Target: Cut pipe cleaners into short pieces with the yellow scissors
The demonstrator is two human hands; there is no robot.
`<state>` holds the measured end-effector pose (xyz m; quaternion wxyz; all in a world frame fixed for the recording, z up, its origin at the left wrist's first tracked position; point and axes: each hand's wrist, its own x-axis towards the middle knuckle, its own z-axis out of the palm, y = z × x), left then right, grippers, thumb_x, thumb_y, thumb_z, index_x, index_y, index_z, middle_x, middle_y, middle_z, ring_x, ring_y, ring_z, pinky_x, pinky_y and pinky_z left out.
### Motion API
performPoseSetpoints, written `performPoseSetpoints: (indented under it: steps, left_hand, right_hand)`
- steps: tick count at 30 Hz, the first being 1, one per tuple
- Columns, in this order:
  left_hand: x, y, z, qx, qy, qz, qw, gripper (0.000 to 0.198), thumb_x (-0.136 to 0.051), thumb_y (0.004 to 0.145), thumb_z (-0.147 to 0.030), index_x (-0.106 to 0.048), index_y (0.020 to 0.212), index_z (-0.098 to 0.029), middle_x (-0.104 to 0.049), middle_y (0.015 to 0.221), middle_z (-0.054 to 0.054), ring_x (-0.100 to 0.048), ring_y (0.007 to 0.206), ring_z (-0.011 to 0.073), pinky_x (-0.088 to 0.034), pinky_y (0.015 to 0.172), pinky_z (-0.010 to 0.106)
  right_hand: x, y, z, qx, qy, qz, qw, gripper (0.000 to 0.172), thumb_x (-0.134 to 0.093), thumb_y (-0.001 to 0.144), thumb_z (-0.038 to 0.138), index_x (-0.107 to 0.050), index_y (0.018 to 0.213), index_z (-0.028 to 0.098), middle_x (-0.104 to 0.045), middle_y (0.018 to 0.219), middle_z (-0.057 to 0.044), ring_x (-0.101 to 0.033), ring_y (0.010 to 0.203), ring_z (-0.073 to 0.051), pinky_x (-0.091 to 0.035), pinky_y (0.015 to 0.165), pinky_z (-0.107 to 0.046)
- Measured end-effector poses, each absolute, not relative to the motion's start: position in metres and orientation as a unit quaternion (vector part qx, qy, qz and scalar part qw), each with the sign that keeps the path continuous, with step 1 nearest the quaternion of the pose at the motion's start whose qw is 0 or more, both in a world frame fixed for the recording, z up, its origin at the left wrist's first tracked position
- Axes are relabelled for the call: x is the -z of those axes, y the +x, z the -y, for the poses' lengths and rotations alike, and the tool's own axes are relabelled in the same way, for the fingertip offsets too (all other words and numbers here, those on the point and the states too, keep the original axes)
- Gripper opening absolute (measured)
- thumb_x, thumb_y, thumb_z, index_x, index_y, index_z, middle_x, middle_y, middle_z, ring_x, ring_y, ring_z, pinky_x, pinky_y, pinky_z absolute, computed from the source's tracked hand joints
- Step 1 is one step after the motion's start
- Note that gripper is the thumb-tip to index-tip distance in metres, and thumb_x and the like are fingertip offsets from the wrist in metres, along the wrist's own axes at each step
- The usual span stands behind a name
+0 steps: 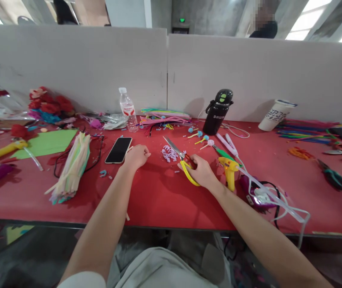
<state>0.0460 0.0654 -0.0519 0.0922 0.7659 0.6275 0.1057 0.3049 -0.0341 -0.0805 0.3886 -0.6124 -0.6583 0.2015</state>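
My right hand (pixel 200 171) is closed round the yellow handles of a pair of scissors (pixel 179 157), whose blades point up and left over the red table (pixel 159 192). A small heap of cut lilac pipe-cleaner bits (pixel 168 153) lies just left of the blades. My left hand (pixel 137 155) rests on the table as a loose fist, next to a black phone (pixel 118 150); a thin pale stick seems pinched in it, though I cannot name it.
A yellow glue gun (pixel 230 171) stands right of my right hand, with white cables and a purple item beyond it. A black flask (pixel 217 112), a water bottle (pixel 128 109), a white cup (pixel 275 115), a bundle of pale pipe cleaners (pixel 72 166), green paper (pixel 47 143) and pliers (pixel 337 179) are spread around.
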Motion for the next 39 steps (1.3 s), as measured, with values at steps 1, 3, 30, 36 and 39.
performPoseSetpoints:
  steps: [1, 3, 30, 36, 39]
  left_hand:
    - [0.052, 0.046, -0.065, -0.109, 0.768, -0.625, 0.09, 0.017, -0.058, 0.083, -0.036, -0.066, 0.083, -0.021, -0.067, 0.097, 0.007, -0.062, 0.094, 0.0211, -0.042, 0.088, 0.033]
    - [0.052, 0.046, -0.064, -0.123, 0.772, -0.618, 0.083, 0.017, -0.055, 0.085, -0.035, -0.064, 0.084, -0.02, -0.066, 0.098, 0.007, -0.061, 0.094, 0.0215, -0.041, 0.088, 0.034]
    - [0.038, 0.047, -0.059, -0.446, 0.697, -0.425, 0.368, 0.029, -0.067, 0.077, -0.045, -0.068, 0.084, -0.017, -0.068, 0.073, 0.004, -0.064, 0.067, 0.0151, -0.052, 0.067, 0.027]
    - [0.04, 0.045, -0.06, -0.444, 0.7, -0.421, 0.369, 0.034, -0.056, 0.085, -0.049, -0.061, 0.083, -0.016, -0.059, 0.068, 0.001, -0.055, 0.059, 0.0101, -0.046, 0.059, 0.023]
    - [0.039, 0.047, -0.058, -0.449, 0.7, -0.418, 0.365, 0.038, -0.054, 0.086, -0.052, -0.059, 0.077, -0.016, -0.057, 0.065, 0.001, -0.053, 0.057, 0.0097, -0.044, 0.057, 0.023]
  right_hand:
    - [0.08, 0.304, 0.035, -0.2, -0.608, 0.663, 0.389, 0.038, -0.062, 0.076, 0.056, -0.049, 0.075, 0.021, -0.052, 0.065, 0.002, -0.043, 0.056, -0.012, -0.034, 0.053, -0.024]
    - [0.08, 0.304, 0.036, -0.195, -0.601, 0.668, 0.393, 0.037, -0.061, 0.076, 0.055, -0.049, 0.075, 0.021, -0.052, 0.065, 0.002, -0.043, 0.056, -0.012, -0.033, 0.053, -0.024]
    - [0.091, 0.315, 0.024, -0.171, -0.6, 0.681, 0.382, 0.041, -0.07, 0.069, 0.054, -0.045, 0.071, 0.021, -0.051, 0.062, 0.003, -0.042, 0.054, -0.011, -0.031, 0.049, -0.024]
    - [0.088, 0.313, 0.025, -0.173, -0.603, 0.679, 0.381, 0.044, -0.073, 0.067, 0.053, -0.043, 0.068, 0.021, -0.047, 0.059, 0.004, -0.039, 0.052, -0.01, -0.03, 0.048, -0.023]
    - [0.086, 0.311, 0.026, -0.19, -0.601, 0.682, 0.372, 0.042, -0.072, 0.068, 0.054, -0.045, 0.07, 0.02, -0.049, 0.06, 0.004, -0.041, 0.053, -0.01, -0.03, 0.048, -0.023]
